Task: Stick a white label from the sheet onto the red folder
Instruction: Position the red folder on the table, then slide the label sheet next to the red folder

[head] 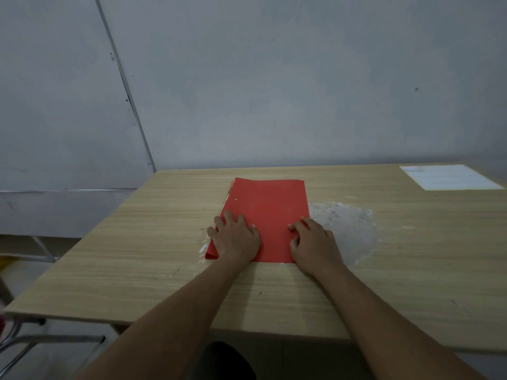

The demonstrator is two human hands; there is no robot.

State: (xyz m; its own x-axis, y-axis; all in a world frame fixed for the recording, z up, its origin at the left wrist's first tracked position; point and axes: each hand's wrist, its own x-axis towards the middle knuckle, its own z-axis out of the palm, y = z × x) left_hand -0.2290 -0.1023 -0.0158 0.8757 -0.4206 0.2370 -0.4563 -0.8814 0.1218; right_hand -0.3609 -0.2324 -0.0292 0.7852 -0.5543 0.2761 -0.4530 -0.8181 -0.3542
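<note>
Folder point(267, 215) flat on table point(137, 242), mid-front; my left hand point(236, 237) and right hand point(315, 242) press it, palms open, grip empty. Label sheet point(450, 176) far right, untouched; next, reach there, peel 1 label.

Folder point(267, 215) is a flat bright red with one tiny white speck near its left edge. The table point(137, 256) is pale beige with streaky wood grain, plus a whitish scuffed patch point(348, 229). The label sheet point(450, 176) is white with faint lines, and the wall point(274, 78) is a dull blue-grey.
</note>
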